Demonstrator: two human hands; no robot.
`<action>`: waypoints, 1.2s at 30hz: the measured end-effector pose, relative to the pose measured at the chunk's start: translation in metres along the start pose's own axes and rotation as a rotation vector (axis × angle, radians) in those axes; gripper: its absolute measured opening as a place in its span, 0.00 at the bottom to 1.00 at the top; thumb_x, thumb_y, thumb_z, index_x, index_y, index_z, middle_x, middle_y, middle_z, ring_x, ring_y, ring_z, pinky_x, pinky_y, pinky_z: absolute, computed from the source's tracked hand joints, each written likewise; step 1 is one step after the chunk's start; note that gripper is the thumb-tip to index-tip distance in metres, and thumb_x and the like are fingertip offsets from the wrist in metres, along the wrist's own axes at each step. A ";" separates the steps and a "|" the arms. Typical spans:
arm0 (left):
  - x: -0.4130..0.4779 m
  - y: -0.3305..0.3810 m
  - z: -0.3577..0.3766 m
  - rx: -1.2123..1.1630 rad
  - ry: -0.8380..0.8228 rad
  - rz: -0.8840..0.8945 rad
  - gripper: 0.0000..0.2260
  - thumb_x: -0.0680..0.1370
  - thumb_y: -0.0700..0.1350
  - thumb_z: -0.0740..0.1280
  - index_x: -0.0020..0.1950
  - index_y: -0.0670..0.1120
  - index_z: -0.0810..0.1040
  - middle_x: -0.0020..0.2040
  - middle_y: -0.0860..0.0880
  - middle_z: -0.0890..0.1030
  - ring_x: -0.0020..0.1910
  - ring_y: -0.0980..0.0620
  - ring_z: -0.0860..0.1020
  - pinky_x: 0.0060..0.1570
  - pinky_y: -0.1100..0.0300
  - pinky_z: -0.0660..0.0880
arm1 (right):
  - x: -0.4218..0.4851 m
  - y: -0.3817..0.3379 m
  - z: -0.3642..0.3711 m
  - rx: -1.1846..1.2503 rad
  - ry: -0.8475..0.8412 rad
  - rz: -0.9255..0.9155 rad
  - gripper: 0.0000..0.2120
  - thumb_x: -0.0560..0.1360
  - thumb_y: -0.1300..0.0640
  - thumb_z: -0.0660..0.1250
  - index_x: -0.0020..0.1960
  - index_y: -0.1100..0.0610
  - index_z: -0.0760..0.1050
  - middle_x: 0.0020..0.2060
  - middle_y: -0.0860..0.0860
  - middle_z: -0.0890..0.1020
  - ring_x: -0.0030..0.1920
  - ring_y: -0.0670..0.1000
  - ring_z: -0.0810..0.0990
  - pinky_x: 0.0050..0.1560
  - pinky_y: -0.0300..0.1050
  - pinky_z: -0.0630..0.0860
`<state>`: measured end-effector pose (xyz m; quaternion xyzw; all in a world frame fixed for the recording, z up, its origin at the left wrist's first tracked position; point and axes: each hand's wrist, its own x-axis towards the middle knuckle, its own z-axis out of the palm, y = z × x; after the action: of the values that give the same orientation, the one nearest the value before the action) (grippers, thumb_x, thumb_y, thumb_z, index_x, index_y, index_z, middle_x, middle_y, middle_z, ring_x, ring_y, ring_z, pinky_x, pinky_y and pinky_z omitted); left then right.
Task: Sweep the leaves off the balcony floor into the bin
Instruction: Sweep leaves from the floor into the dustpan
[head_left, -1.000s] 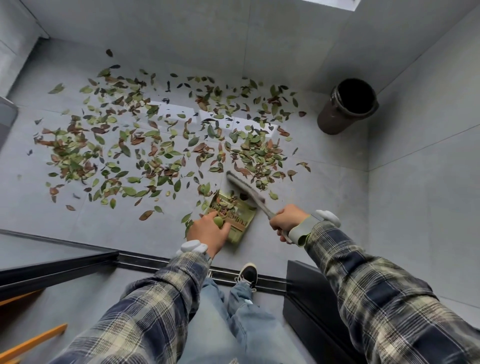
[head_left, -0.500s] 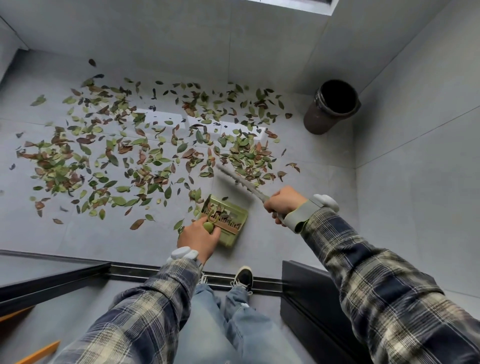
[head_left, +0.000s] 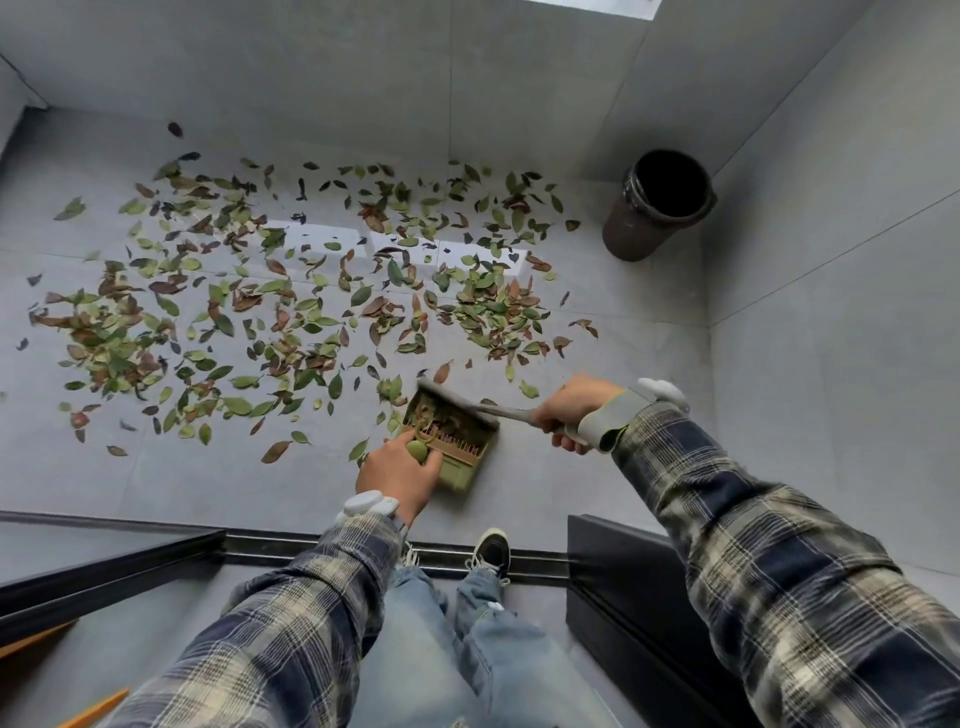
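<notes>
Reaches forward and down with 2 arms in dark plaid flannel sleeves (head_left: 291, 623), a white band (head_left: 366, 504) at each wrist. Grips the olive-green plastic dustpan (head_left: 460, 470) with the left hand (head_left: 400, 475), knuckles up. Clasps the slim grey brush handle (head_left: 506, 411) in the right hand (head_left: 571, 413), fingers curled under.

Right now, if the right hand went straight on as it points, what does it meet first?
Probably the dustpan: the right hand grips the brush, aimed toward its open mouth; height above it is unclear.

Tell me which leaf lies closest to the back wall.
The lone dark leaf at the far left, lying by itself beyond the main scatter of leaves; every other leaf sits farther from the wall.
</notes>
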<state>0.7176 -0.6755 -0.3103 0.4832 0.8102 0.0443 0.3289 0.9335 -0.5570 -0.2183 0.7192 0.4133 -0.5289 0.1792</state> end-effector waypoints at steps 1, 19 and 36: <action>-0.001 0.000 0.000 0.000 -0.001 0.002 0.16 0.74 0.58 0.64 0.58 0.52 0.80 0.47 0.46 0.83 0.45 0.43 0.79 0.43 0.57 0.76 | -0.005 -0.003 -0.006 0.000 0.011 -0.014 0.04 0.73 0.63 0.68 0.45 0.64 0.77 0.33 0.58 0.80 0.21 0.52 0.76 0.27 0.40 0.73; -0.007 0.008 -0.009 -0.006 -0.008 -0.006 0.09 0.76 0.55 0.65 0.51 0.53 0.79 0.46 0.45 0.82 0.41 0.45 0.74 0.42 0.58 0.72 | 0.016 0.012 0.046 -0.114 0.026 -0.050 0.15 0.68 0.61 0.66 0.53 0.65 0.80 0.39 0.58 0.81 0.41 0.58 0.82 0.48 0.52 0.82; -0.011 0.012 -0.010 -0.001 0.008 0.013 0.09 0.75 0.55 0.65 0.50 0.52 0.79 0.44 0.44 0.82 0.39 0.45 0.73 0.40 0.59 0.70 | -0.002 0.000 0.037 -0.139 0.116 -0.103 0.17 0.70 0.59 0.66 0.57 0.64 0.77 0.48 0.59 0.84 0.47 0.59 0.84 0.53 0.52 0.83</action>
<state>0.7242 -0.6752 -0.2921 0.4882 0.8083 0.0491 0.3255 0.9106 -0.5834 -0.2300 0.7124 0.4952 -0.4648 0.1770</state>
